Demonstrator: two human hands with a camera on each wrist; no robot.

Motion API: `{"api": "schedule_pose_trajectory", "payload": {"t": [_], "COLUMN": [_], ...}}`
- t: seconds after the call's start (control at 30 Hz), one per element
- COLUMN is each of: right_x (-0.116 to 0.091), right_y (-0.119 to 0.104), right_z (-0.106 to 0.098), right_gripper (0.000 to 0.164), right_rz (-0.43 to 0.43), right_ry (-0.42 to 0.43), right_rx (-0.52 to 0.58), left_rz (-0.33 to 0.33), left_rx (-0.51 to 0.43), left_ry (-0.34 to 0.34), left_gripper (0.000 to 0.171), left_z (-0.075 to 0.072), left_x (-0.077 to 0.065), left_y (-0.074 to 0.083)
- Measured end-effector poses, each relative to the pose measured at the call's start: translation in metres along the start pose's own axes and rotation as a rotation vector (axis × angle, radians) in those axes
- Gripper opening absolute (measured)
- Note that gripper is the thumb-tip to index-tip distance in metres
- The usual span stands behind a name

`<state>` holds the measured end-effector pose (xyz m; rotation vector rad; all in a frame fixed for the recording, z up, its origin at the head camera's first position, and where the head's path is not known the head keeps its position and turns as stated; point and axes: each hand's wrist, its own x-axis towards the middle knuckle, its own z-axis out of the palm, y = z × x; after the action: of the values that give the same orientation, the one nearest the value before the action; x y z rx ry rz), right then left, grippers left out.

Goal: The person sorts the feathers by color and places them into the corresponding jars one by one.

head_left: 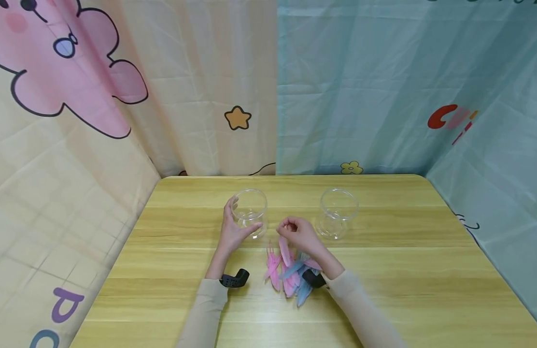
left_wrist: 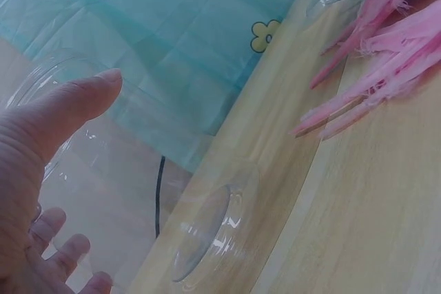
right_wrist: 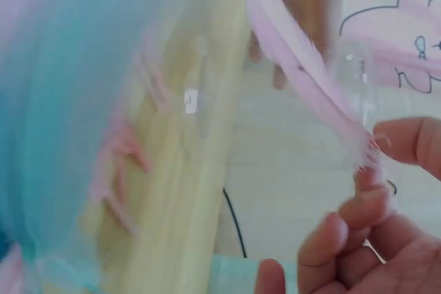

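Observation:
My left hand (head_left: pixel 232 233) is at the clear glass cup (head_left: pixel 264 212) on the left, thumb along its near side and fingers round its far left side. The cup stands upright on the table. Between thumb and fingertip, my right hand (head_left: pixel 302 237) pinches a pink feather (right_wrist: pixel 303 67) by its end, just right of that cup. Under the right wrist lies a loose pile of pink feathers (head_left: pixel 289 289) and blue feathers (head_left: pixel 304 293). In the right wrist view, blurred blue plumes fill the left side.
A second clear glass cup (head_left: pixel 322 220) stands upright to the right, beyond the right hand. The wooden table (head_left: pixel 425 290) runs back to printed curtains (head_left: pixel 199 96) on its far side. Black wrist cameras sit on both wrists, the right one (head_left: pixel 314 279) overlapping the feathers.

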<state>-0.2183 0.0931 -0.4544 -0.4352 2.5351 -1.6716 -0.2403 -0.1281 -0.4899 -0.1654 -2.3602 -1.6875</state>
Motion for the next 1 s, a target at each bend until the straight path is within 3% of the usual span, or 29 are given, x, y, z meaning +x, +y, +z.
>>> {"api": "schedule_pose_trajectory", "payload": {"t": [0.33,0.6,0.77,0.87,1.0], "right_x": [0.017,0.02,0.032,0.041,0.057], "right_y": [-0.035,-0.092,-0.098,-0.093,-0.07], "right_z": [0.0,-0.001,0.007,0.014,0.024], "right_gripper": [0.016,0.018,0.017,0.017,0.018], "right_rz": [-0.111,-0.205,-0.268,-0.318,-0.312], "right_ry": [0.147,0.27,0.339,0.371,0.378], "right_rx": [0.175,0.274,0.34,0.342,0.31], "left_rz": [0.015,0.014,0.014,0.014,0.019], "left_rx": [0.01,-0.008,-0.017,-0.022,-0.037], "left_ry": [0.0,-0.005,-0.015,-0.024,-0.034], "left_gripper": [0.109,0.109,0.108,0.106,0.102], "left_z": [-0.004,-0.004,-0.004,-0.005,-0.008], "left_x": [-0.001,-0.002,-0.002,-0.005,-0.011], "left_y": [-0.001,-0.001,-0.001,0.011,0.034]}}
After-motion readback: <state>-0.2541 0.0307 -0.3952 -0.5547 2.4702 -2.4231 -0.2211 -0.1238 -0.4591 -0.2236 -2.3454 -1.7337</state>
